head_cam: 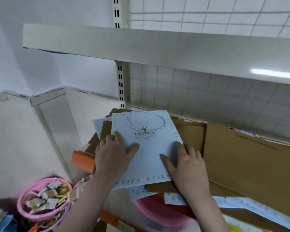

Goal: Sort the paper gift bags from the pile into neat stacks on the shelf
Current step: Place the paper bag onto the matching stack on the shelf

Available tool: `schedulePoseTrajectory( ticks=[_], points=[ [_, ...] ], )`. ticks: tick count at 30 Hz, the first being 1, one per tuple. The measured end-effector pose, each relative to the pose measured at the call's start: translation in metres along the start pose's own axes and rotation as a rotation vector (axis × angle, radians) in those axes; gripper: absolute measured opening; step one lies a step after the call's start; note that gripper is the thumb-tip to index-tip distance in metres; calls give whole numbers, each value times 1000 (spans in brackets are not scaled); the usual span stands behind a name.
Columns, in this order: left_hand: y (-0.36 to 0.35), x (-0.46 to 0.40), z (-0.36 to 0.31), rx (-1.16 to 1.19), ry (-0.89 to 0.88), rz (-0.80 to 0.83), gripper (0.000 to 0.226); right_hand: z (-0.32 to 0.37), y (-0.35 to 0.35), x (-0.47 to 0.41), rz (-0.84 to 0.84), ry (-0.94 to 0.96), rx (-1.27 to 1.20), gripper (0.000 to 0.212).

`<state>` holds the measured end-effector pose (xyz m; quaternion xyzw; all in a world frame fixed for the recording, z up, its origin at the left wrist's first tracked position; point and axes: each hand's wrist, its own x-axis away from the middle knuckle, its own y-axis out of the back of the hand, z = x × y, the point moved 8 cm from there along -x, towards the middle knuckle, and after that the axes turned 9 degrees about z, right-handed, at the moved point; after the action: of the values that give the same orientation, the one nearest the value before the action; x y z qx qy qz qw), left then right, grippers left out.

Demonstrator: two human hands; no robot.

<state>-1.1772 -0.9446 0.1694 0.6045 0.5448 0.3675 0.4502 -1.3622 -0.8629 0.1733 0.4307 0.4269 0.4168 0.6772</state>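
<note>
Pale blue paper forms the top gift bag (147,148), which lies flat at the centre of the frame on a stack of brown and blue bags on the shelf (251,158). The bag carries a gold crown, the word "PRINCE", a dotted border and a white twisted cord handle near its upper edge. The left hand (112,153) rests palm down on the bag's left edge, fingers straight and spread, thumb extended onto the blue face. The right hand (187,164) rests palm down on the bag's lower right corner, fingers straight, thumb pointing toward the left hand. Neither hand is curled round anything. Brown cardboard sheets (241,156) cover the shelf to the right of the stack. More pale blue bags (241,206) lie loosely at the lower right of the frame, below the shelf edge. An orange strip (82,159) projects at the left of the stack. A pink basket (43,200) with small packets sits at the lower left. An upper shelf (141,46) crosses the top of the frame, backed by a wire grid (216,15).
</note>
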Motion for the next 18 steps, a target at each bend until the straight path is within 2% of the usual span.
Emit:
schedulePoseTrajectory(
  ticks=[4,8,13,18],
  points=[
    [7,2,3,177,-8,-58,68,1,9,-1,69,-78,-68,71],
    [23,8,7,304,-14,-118,71,3,13,1,99,-196,-247,78],
    [47,17,19,449,-36,-189,74,14,21,13,61,-231,-314,70],
    [58,39,26,500,-37,-178,73,22,36,44,31,-213,-392,68]
  ],
)
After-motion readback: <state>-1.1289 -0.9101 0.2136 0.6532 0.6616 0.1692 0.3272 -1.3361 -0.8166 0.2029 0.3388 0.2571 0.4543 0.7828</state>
